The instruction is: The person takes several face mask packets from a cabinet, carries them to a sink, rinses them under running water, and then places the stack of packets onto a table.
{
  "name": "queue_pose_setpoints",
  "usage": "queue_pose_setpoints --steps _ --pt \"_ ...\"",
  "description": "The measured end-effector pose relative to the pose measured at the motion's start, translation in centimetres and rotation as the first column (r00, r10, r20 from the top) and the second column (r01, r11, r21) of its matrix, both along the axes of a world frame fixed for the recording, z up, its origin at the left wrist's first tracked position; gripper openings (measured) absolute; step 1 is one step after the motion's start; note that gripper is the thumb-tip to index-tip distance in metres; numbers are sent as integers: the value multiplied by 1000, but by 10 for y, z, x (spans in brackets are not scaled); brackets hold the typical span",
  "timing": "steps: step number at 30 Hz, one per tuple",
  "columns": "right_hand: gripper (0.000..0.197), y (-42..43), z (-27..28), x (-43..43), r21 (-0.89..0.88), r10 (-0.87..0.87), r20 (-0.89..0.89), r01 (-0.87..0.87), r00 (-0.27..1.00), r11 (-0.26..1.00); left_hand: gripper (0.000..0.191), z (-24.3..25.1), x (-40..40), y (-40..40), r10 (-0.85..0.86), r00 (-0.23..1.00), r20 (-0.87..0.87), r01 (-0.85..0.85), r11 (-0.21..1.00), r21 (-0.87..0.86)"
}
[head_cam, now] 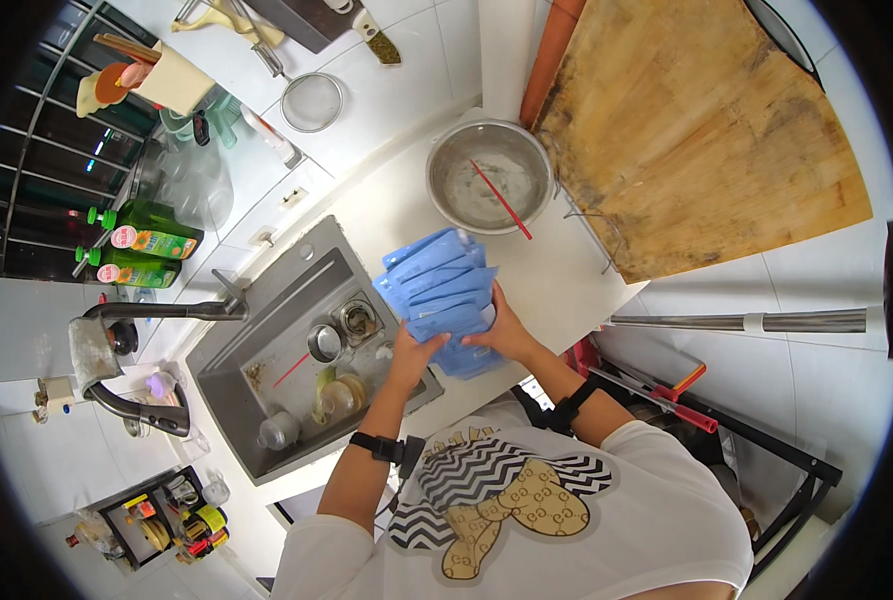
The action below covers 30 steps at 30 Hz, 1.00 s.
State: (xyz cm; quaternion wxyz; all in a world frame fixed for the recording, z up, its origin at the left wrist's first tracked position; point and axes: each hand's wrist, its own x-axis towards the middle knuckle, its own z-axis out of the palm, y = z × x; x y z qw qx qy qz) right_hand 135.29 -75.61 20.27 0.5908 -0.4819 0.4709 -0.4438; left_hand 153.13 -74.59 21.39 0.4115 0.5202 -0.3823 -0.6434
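Observation:
A fanned stack of several light-blue packets point(446, 281) is held over the white countertop, close in front of my body. My left hand point(418, 351) grips its lower left side, the thumb laid across the front. On the lower right side my right hand point(505, 330) clasps the same stack, its thumb pointing at the left one. More blue packaging hangs below my thumbs. Just beyond the packets stands a round metal basin point(446, 161), with a thin red stick point(500, 199) leaning over its rim.
Left of my hands is a grey sink point(229, 409) holding a metal cup point(325, 343), a glass jar point(278, 430) and dishes. Its faucet point(183, 309) rises behind it, near green bottles point(157, 232). A large wooden cutting board point(709, 142) stands at the right.

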Motion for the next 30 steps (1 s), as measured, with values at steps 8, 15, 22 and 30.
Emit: queue_pose_setpoints --steps 8,15,22,30 --pt "79 -10 25 -9 -62 16 -29 -18 999 998 46 33 1 -16 -104 945 309 199 935 -294" --pt "91 -7 -1 -15 -246 -60 -139 24 989 969 73 12 -11 -26 -150 967 208 211 927 -311" --pt "105 -15 3 -30 -313 -63 -385 -66 921 948 91 19 0 -36 -171 912 372 321 863 -391" --pt "109 -17 15 -35 -384 -2 -493 -216 870 898 74 -5 3 -30 -304 920 246 374 868 -326"
